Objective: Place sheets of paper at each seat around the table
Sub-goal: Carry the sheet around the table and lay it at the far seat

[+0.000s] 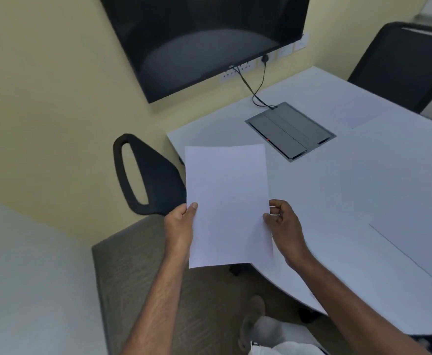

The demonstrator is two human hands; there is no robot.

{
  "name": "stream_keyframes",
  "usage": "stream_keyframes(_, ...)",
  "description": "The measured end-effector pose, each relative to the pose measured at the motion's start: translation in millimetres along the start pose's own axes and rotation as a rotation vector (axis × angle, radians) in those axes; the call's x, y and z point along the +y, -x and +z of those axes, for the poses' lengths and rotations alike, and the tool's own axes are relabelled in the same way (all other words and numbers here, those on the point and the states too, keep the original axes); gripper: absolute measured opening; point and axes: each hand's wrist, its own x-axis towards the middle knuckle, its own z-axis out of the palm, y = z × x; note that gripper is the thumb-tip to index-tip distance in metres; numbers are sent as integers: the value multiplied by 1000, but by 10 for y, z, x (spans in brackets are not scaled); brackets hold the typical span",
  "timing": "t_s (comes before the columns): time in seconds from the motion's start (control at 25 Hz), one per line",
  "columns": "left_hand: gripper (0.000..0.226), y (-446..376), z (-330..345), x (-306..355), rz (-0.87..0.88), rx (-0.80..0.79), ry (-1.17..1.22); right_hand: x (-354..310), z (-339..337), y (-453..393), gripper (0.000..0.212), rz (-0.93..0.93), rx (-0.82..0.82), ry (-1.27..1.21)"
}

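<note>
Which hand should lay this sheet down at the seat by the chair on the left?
Left, probably. The left hand grips the sheet of paper on the edge nearest that chair; the right hand holds the far edge.

A plain white sheet of paper [227, 203] is being held up by its two long sides over the edge of the white table [325, 201]. Another sheet [358, 111] is lying flat on the table's far side.

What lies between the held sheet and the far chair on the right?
In the head view, between the held sheet and the far chair: the grey cable box, then bare table.
</note>
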Motion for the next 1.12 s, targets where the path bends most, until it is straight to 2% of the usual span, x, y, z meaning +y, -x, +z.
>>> stream_keyframes(0.12, 42, -686, 129, 204, -1, -52, -68, -67, 187, -518, 27, 31, 14, -23)
stream_keyframes(0.24, 28, -1336, 311, 397, 13, -114, -159, -145, 348, -1023, 29, 65, 48, -38)
stream_keyframes(0.4, 53, -2113, 603, 613, 46, -193, -306, -158, 557, -1540, 28, 127, 94, -65)
stream_keyframes(0.52, 58, -2718, 821, 636, 59, -288, -416, -70, 733, -1844, 28, 182, 167, -80)
stream_keyframes(0.68, 55, -3488, 1082, 494, 20, -407, -547, 178, 1039, -2184, 27, 269, 283, -165)
stream_keyframes(0.84, 26, -4131, 1224, 251, -64, -484, -656, 465, 1407, -2510, 27, 353, 401, -209)
stream_keyframes(1.12, 26, -4864, 1215, -370, -104, -559, -789, 943, 1925, -2832, 34, 430, 506, -184)
